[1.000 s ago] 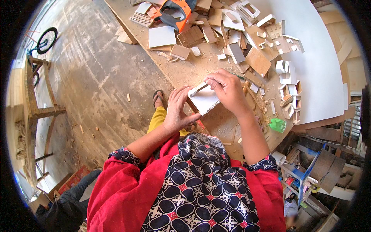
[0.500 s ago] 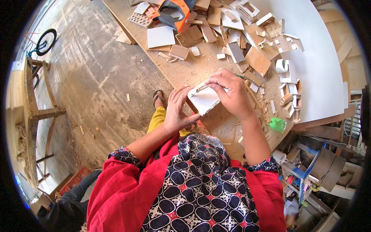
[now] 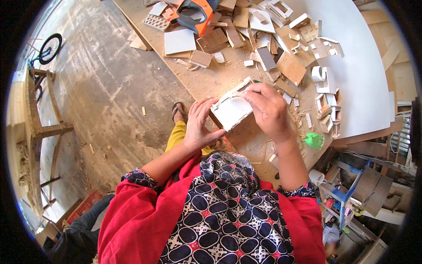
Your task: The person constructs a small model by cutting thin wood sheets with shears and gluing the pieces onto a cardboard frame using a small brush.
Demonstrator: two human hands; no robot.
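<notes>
My left hand [image 3: 200,125] grips the near left end of a small white-faced board [image 3: 231,111], thumb along the lower edge and fingers along the left side. The board's upper rim looks ragged and pale, like a raised or torn edge strip. Over its right side, my right hand [image 3: 269,108] is closed, fingertips pinched at that edge. A bit of green shows behind its fingers; what the fingers hold is hidden. The board is held above the near edge of the wooden worktable [image 3: 206,83].
Offcuts, among them a brown panel [image 3: 292,68], lie heaped across the table. An orange-and-black handsaw [image 3: 200,27] rests at the far side. A tape roll [image 3: 318,73] and a green plastic piece [image 3: 314,140] lie to the right. A wooden stand [image 3: 49,128] is on the left floor.
My right hand has shifted slightly right and down along the board, uncovering more of its far end. The left hand keeps its grip.
</notes>
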